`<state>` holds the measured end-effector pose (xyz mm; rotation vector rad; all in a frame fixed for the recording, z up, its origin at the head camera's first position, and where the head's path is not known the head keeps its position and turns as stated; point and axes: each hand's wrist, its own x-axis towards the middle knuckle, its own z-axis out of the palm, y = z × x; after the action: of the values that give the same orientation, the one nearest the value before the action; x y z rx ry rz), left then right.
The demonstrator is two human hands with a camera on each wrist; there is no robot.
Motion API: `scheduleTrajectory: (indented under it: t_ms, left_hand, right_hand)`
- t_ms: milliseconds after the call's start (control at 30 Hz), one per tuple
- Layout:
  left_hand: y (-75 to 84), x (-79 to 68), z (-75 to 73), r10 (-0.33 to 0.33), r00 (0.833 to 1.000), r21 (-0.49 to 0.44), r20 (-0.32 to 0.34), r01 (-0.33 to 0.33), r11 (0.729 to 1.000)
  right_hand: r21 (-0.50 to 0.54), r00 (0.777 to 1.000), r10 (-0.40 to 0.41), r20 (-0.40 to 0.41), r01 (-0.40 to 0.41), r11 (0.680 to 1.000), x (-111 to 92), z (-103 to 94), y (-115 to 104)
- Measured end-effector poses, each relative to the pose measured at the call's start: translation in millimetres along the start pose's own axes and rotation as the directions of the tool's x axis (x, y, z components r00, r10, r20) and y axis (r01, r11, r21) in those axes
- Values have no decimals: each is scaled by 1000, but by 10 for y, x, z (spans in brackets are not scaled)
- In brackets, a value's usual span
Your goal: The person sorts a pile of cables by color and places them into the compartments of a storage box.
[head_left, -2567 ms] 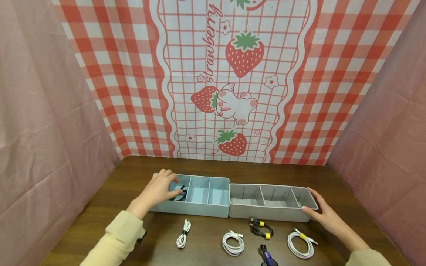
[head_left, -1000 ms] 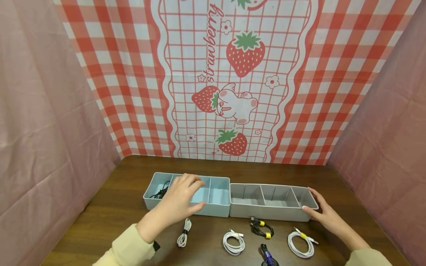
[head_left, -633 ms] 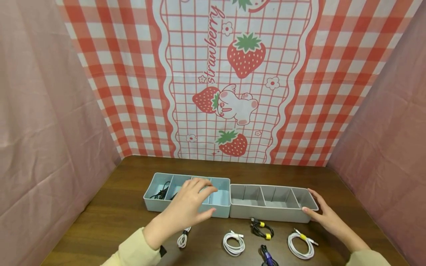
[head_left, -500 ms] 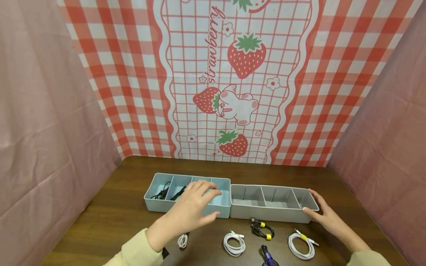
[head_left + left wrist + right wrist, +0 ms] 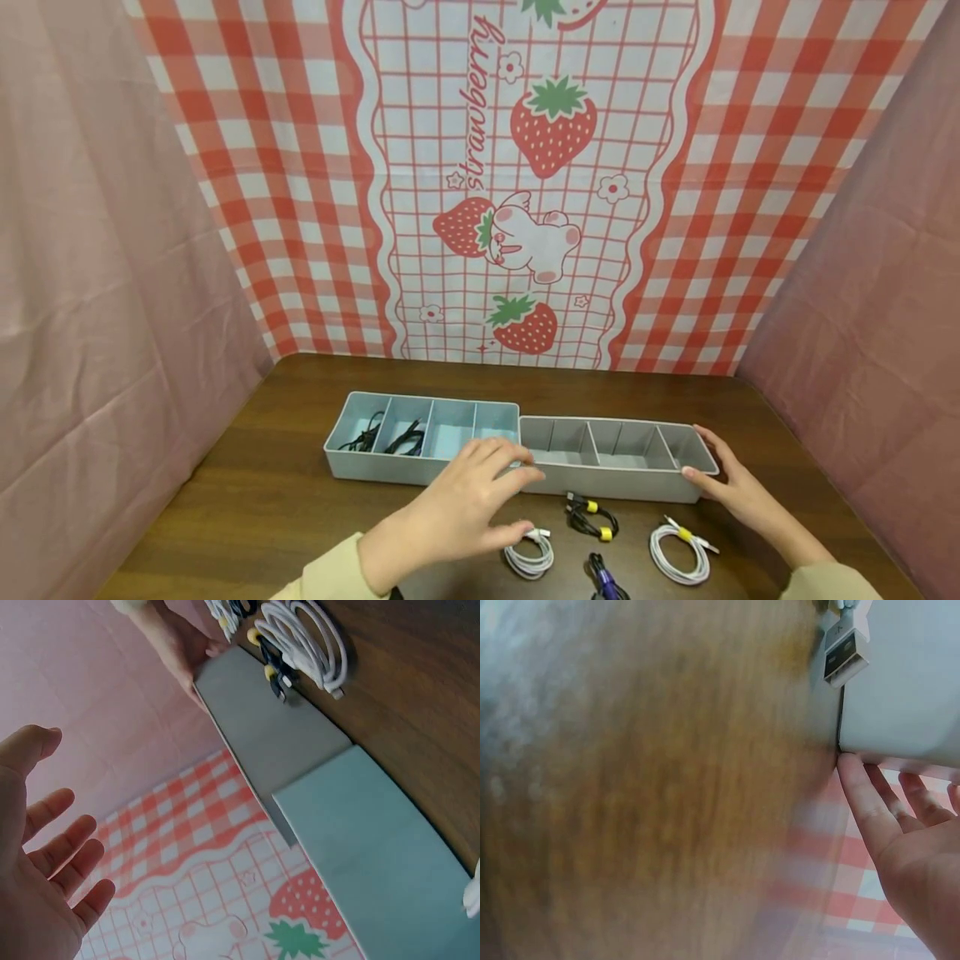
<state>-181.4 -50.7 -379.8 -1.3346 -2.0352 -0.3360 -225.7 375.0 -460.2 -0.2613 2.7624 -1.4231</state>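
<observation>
Near the blue box (image 5: 378, 468) | left hand (image 5: 461, 504) now withdrawn, fingers spread, holding nothing | black cable (image 5: 408, 435) lies in second compartment (image 5: 407, 407) from left, seemingly stowed | right hand (image 5: 738, 493) pinches right end of grey box (image 5: 622, 483)

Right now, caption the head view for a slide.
Left hand near a coiled white cable, right hand holding the gray box.

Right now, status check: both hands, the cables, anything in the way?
Left hand empty; right hand touching end of gray box. Black cables in blue box. Left hand partly blocks head view of white cable.
</observation>
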Motion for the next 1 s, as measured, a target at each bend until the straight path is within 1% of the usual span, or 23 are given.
scheduleTrajectory:
  t_ms: [233,433,533,700,867,1000]
  left_hand:
    - [99,57,65,60,998,-39,-19,-61,997]
    - [157,82,195,113,993,-47,-17,-113,992]
    - [180,81,276,115,993,-56,8,-115,992]
    - [209,99,389,96,992,-91,82,-89,992]
    - [239,128,468,107,985,-91,136,-95,991]
    - [255,127,539,113,978,-112,174,-94,989]
  right_hand:
    - [-6,1000,1,-6,-1,1000,1,-13,-6]
    - [-7,1000,-3,-8,3,1000,-8,-7,-15]
    - [-8,1000,-7,-8,7,1000,-9,-5,-8]
    - [-2,1000,-14,-9,14,1000,-11,-11,5]
    - [9,1000,-28,-5,28,1000,-5,-14,18]
    - [19,999,-38,-4,38,999,10,-9,24]
